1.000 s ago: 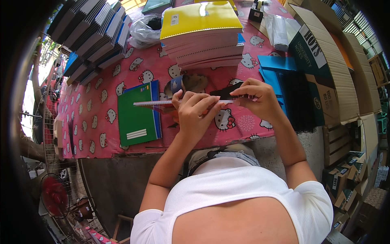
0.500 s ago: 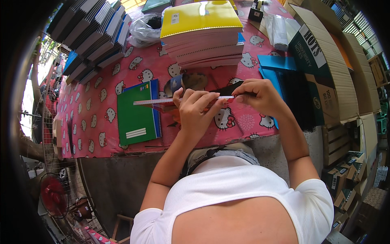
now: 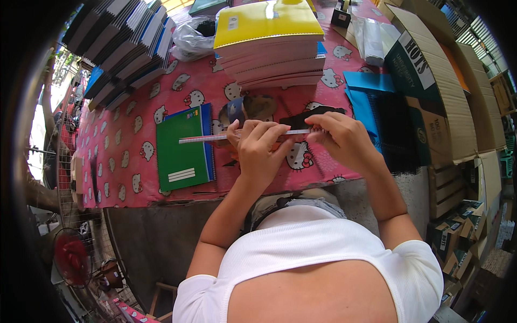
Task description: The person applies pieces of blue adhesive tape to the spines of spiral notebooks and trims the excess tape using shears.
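Note:
My left hand (image 3: 256,151) grips a notebook (image 3: 202,139), held edge-on above the table so that its thin white edge shows. At the notebook's right end, my right hand (image 3: 344,139) has its fingers pinched together; what they hold there is too small to make out. Behind that hand lies a dark strip (image 3: 313,112) on the table. Left of my hands rests a green-covered notebook (image 3: 180,148), on top of a blue one (image 3: 207,121).
A tall notebook stack with a yellow cover (image 3: 269,24) stands behind my hands. More stacked notebooks (image 3: 126,40) lean at the far left, near a clear plastic bag (image 3: 191,40). On the right are blue covers (image 3: 369,83), a black bristly bundle (image 3: 397,126) and an open carton (image 3: 447,81).
My right fingers have shifted slightly right and down, uncovering more of the dark strip behind them. The notebook has tilted a little in my left hand.

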### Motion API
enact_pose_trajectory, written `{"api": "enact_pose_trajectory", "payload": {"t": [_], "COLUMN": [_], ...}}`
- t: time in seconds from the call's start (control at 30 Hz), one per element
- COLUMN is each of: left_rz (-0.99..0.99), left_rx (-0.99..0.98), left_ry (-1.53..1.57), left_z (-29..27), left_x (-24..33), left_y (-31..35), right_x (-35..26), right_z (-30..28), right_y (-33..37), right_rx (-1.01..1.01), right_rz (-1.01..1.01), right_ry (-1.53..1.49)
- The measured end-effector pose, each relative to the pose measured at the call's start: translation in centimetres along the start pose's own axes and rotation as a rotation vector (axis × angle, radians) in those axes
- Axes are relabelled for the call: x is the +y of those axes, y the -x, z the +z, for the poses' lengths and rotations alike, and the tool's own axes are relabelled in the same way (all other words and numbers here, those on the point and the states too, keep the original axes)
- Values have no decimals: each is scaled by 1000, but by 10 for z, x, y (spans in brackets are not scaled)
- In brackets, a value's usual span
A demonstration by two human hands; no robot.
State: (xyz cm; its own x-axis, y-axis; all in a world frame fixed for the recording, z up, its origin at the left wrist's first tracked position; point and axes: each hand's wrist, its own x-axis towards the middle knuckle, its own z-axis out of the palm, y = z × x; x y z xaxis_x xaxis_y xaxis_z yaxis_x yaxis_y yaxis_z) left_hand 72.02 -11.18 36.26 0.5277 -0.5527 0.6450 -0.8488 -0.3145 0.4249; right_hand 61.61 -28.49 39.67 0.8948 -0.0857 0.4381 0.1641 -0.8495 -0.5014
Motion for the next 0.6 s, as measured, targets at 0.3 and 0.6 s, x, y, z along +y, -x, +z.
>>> {"api": "enact_pose_trajectory", "payload": {"t": [0.3, 0.6], "left_rz": [7, 60], "left_rx": [-29, 1], "left_ry": [36, 33], "left_z": [-8, -7], "left_x": [-2, 2], "left_y": [10, 22], "right_x": [-14, 121], "right_z": [1, 122], "right_y": [-5, -19], "right_rx": [-124, -625], "right_rz": [-16, 482], "right_ry": [2, 197]}}
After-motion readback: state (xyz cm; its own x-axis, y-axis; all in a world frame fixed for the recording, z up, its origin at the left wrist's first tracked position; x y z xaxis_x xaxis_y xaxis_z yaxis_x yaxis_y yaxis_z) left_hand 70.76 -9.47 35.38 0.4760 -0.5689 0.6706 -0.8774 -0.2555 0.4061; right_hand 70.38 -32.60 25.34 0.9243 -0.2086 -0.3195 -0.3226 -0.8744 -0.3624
